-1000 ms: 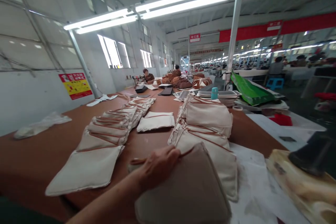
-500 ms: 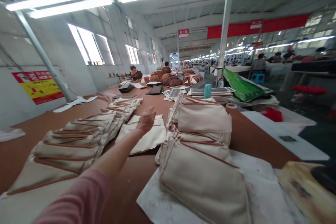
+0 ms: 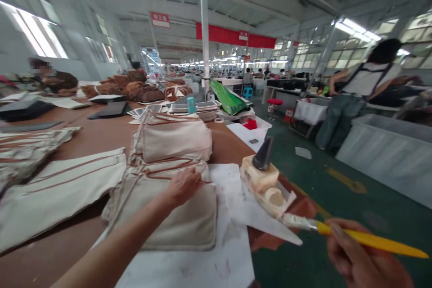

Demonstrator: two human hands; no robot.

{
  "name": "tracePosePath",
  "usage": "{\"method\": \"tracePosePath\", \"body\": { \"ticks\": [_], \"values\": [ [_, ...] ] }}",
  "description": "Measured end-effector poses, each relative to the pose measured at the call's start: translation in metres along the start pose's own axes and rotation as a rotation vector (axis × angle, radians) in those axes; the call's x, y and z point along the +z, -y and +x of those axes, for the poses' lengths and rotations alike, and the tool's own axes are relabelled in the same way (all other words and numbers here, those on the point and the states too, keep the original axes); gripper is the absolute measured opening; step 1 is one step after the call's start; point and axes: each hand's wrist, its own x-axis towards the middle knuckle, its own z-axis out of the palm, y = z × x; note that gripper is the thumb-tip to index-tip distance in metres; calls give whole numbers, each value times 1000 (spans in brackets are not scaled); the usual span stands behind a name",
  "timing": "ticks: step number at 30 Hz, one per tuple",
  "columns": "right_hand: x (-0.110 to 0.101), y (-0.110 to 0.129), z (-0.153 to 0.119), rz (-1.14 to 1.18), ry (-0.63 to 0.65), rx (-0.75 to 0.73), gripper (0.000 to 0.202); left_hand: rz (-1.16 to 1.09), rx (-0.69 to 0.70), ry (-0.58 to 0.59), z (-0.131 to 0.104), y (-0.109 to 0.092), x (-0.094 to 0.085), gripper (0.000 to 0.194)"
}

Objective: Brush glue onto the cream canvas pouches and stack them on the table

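- The near stack of cream cloth pouches [image 3: 178, 229] lies on the counter [image 3: 224, 141], in front of the person, partly over a white paper sheet [image 3: 232, 189]; its top pouch has rounded lower corners, a raised seam around the edge and brown trim along its far edge.
- The brush [image 3: 374, 240] has a yellow handle tapering to a point, a pale metal collar and whitish bristles directed left, close to the cream container [image 3: 259, 175].
- The left hand [image 3: 184, 186] rests palm down near the far edge of the top pouch, its forearm slanting up from the lower left; its fingers are bent, and I cannot tell whether its grip pinches the cloth.
- The right hand [image 3: 364, 252], at lower right, has its grip closed around the brush handle, thumb and fingers wrapped over it.
- A dark cone [image 3: 263, 155] stands on the container.
- Behind the near stack sits a second pouch stack [image 3: 175, 137]; to the left, a single pouch [image 3: 77, 177] lies flat.
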Motion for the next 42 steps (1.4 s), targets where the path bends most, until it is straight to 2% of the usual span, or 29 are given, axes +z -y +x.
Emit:
{"method": "tracePosePath", "body": {
  "ticks": [3, 7, 11, 14, 17, 20, 23, 26, 29, 32, 34, 36, 40, 42],
  "values": [
    [-11, 6, 30, -211, -46, -128, 47, -11, -33, 84, 5, -10, -1, 20],
    [9, -4, 68, -542, 58, -358, 44, -22, -87, 147, -3, -25, -25, 22],
    [39, -29, 90, -609, 193, -407, 36, -119, -119, 93, -32, -46, -59, 22],
    [45, -37, 94, -638, 226, -432, 32, -135, -153, 42, -61, -61, -72, 19],
    [38, -36, 92, -632, 224, -440, 34, 11, -113, -15, -84, -77, -75, 20],
    [27, -33, 86, -610, 253, -450, 37, 168, -63, -46, -95, -98, -77, 22],
    [15, -31, 78, -586, 252, -474, 40, 169, -89, -28, -100, -115, -79, 22],
    [2, -27, 68, -562, 202, -498, 42, 31, -150, -26, -104, -119, -76, 19],
    [-7, -23, 61, -535, 147, -494, 40, -170, -195, -76, -107, -116, -71, 16],
    [-8, -24, 58, -496, 156, -470, 41, -359, -172, -123, -109, -114, -68, 16],
    [-9, -26, 57, -474, 184, -463, 44, -458, -140, -116, -110, -115, -69, 21],
    [-11, -25, 55, -464, 160, -459, 47, -531, -137, -101, -113, -117, -72, 24],
    [-15, -2, 34, -372, 39, -384, 45, -637, -185, -87, -121, -124, -74, 26],
    [-8, 20, 13, -103, 52, -245, 42, -674, -186, -76, -124, -130, -75, 27]
  ]
}}
